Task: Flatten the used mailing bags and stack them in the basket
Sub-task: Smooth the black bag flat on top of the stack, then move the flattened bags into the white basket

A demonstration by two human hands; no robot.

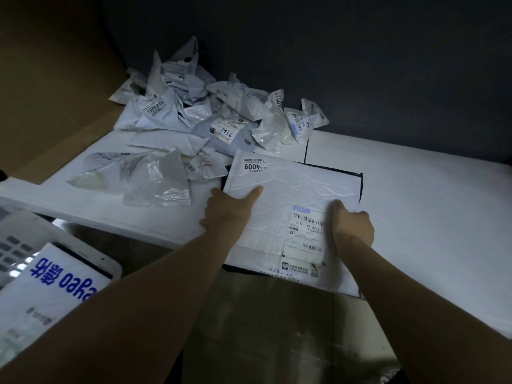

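Note:
A large white mailing bag (288,195) with printed labels lies flattened at the table's front edge. My left hand (225,209) grips its left edge, thumb on top. On the other side, my right hand (353,224) holds the bag's right edge beside the barcode label, fingers curled under. A heap of several crumpled white mailing bags (199,117) sits behind on the white table (415,189). At the lower left stands a white basket (16,245), and a flat bag with blue lettering (52,289) lies in it.
A brown cardboard sheet (55,92) leans at the left. A dark wall (360,65) backs the table. Dark tape lines (360,187) mark a rectangle on the tabletop under the held bag. Below the table edge is a grey floor (263,328).

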